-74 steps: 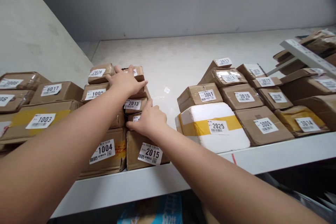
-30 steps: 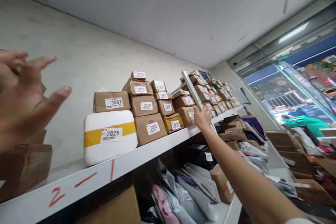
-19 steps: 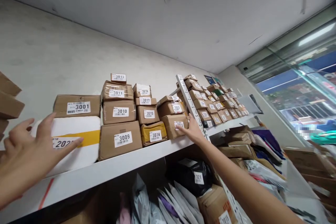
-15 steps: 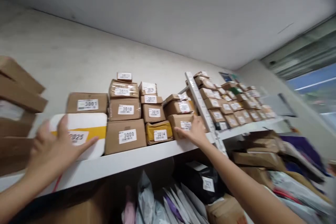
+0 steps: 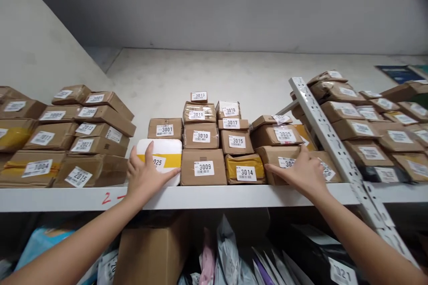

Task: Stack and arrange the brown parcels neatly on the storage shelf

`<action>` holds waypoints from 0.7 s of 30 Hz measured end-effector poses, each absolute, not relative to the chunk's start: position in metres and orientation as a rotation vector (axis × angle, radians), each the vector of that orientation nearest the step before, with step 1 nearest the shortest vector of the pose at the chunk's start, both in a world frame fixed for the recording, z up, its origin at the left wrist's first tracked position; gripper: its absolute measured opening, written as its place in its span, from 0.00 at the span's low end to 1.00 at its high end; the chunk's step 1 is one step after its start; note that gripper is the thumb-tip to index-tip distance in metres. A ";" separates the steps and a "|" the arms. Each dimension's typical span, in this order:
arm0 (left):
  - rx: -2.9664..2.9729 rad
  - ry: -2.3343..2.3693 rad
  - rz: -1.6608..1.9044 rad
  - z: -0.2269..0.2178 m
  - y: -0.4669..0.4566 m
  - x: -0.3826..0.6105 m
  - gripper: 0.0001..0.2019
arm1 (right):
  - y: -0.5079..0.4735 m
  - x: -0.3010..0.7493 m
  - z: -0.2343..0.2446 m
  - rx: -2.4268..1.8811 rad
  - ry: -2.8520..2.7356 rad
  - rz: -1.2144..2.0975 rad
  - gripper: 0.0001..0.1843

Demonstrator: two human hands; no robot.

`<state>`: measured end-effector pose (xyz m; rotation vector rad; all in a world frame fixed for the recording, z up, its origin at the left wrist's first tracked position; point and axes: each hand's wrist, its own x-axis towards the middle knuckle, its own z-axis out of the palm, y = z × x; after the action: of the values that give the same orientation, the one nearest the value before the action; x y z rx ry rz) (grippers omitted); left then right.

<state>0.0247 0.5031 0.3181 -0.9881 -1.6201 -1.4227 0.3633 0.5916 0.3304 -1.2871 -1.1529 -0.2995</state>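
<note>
My left hand (image 5: 147, 176) lies spread over the front of a white box (image 5: 172, 148) with a yellow band, its label partly covered. The thumb reaches the box's right edge. My right hand (image 5: 306, 173) rests with fingers apart against a cardboard box (image 5: 270, 156) at the right of the row, covering part of that label. Both boxes stand on a white shelf (image 5: 214, 197). Between the hands sit a cardboard box labelled 3009 (image 5: 189, 173) and a yellow-taped box labelled 3014 (image 5: 236, 177), with smaller labelled boxes stacked above them.
A perforated metal post (image 5: 319, 129) slants up just right of my right hand. More labelled boxes (image 5: 93, 167) are stacked at left, others beyond the post. Below the shelf are a large carton (image 5: 143, 254), grey mailer bags (image 5: 229, 249) and a black parcel (image 5: 321, 254).
My view has turned left and now faces the shelf squarely, showing more stacks at left. Both hands stay at the same two boxes.
</note>
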 end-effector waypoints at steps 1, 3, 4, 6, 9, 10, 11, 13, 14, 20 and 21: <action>-0.995 -1.610 -1.430 0.318 0.503 0.024 0.54 | 0.591 0.363 0.331 -1.288 -1.153 -0.301 0.64; -1.022 -1.568 -1.472 0.318 0.502 0.020 0.49 | 0.590 0.361 0.331 -1.291 -1.152 -0.292 0.63; -1.043 -1.541 -1.510 0.319 0.502 0.017 0.46 | 0.589 0.360 0.331 -1.295 -1.152 -0.287 0.63; -1.082 -1.480 -1.599 0.321 0.502 0.012 0.41 | 0.590 0.360 0.332 -1.294 -1.157 -0.286 0.64; -1.073 -1.408 -1.689 0.323 0.502 0.006 0.38 | 0.595 0.362 0.333 -1.252 -1.174 -0.298 0.65; -1.057 -1.394 -1.698 0.324 0.503 0.006 0.37 | 0.596 0.363 0.333 -1.243 -1.180 -0.296 0.65; -1.039 -1.382 -1.699 0.324 0.504 0.006 0.37 | 0.599 0.365 0.333 -1.239 -1.184 -0.290 0.65; -1.003 -1.357 -1.680 0.323 0.507 0.007 0.36 | 0.603 0.367 0.334 -1.241 -1.186 -0.283 0.65; -0.988 -1.343 -1.661 0.323 0.508 0.008 0.36 | 0.605 0.368 0.334 -1.238 -1.188 -0.281 0.65; -0.901 -1.378 -1.490 0.318 0.515 0.014 0.36 | 0.620 0.361 0.335 -1.171 -1.202 -0.230 0.68; -0.891 -1.396 -1.467 0.317 0.516 0.015 0.36 | 0.621 0.360 0.335 -1.171 -1.201 -0.215 0.68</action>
<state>0.0148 0.5160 0.3173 -0.8915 -1.3957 -1.4673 0.3595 0.6212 0.3349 -1.1714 -1.2006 -0.2152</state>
